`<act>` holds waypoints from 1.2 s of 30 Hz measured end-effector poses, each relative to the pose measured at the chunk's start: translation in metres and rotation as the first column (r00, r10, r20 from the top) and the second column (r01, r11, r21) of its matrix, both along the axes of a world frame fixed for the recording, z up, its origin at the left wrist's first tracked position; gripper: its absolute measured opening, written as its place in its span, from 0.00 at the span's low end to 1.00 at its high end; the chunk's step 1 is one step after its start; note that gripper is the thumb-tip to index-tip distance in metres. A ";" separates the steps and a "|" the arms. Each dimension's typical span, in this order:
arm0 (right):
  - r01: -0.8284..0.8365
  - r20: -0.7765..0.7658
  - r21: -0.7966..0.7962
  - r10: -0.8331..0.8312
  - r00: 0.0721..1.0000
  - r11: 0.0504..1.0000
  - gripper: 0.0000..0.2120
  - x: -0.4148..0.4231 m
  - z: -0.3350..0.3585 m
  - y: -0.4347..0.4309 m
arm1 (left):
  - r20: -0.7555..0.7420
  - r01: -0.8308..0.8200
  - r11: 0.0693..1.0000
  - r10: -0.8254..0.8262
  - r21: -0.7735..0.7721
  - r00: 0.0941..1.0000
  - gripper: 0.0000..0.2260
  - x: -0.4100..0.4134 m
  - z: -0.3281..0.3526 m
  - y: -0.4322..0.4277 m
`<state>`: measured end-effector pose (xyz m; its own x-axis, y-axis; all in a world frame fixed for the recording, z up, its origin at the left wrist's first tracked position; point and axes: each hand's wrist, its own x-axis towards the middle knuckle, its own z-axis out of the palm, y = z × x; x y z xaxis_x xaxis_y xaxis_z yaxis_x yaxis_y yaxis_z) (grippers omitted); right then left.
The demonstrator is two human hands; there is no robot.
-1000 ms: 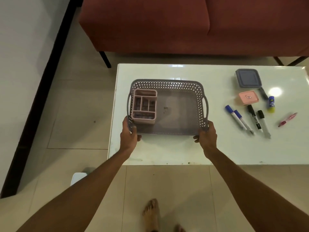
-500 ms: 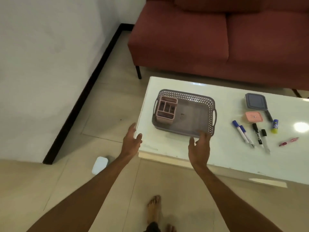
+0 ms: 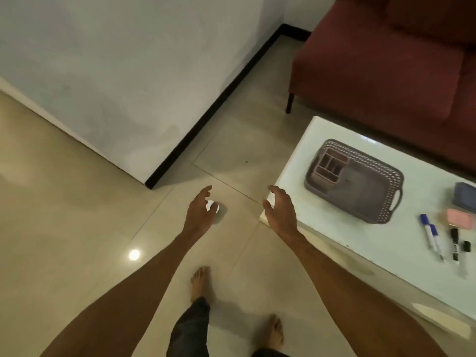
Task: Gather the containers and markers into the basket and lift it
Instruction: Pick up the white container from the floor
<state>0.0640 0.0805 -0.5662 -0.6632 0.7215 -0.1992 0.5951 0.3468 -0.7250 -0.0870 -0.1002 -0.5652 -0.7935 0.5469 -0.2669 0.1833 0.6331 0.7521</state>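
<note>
A grey perforated basket [image 3: 371,197] sits on the white table [image 3: 296,194] near its left end, with a pink divided organizer [image 3: 330,164] standing in its left part. At the right edge lie a grey-lidded container [image 3: 465,200], a pink-lidded container [image 3: 461,219], two blue-capped markers [image 3: 431,234] and two black markers [image 3: 458,247]. My left hand [image 3: 201,215] hovers over the floor, fingers apart, holding nothing. My right hand [image 3: 279,210] is at the table's left corner, also empty with fingers spread. Both hands are well left of the basket.
A small white object [image 3: 212,205] lies on the tiled floor under my left hand. A dark red sofa [image 3: 386,60] stands behind the table. A white wall with a black skirting [image 3: 219,106] juts out at the left. My bare feet [image 3: 199,282] are below.
My hands let go of the basket and drew back off the table to the left. The view swung left, so the table now sits at the right.
</note>
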 end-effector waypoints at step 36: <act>0.327 0.100 -0.588 -0.335 0.937 0.739 0.31 -0.253 -0.597 -0.129 | 0.385 0.048 0.997 -0.023 -0.055 0.923 0.26 -0.224 -0.559 -0.037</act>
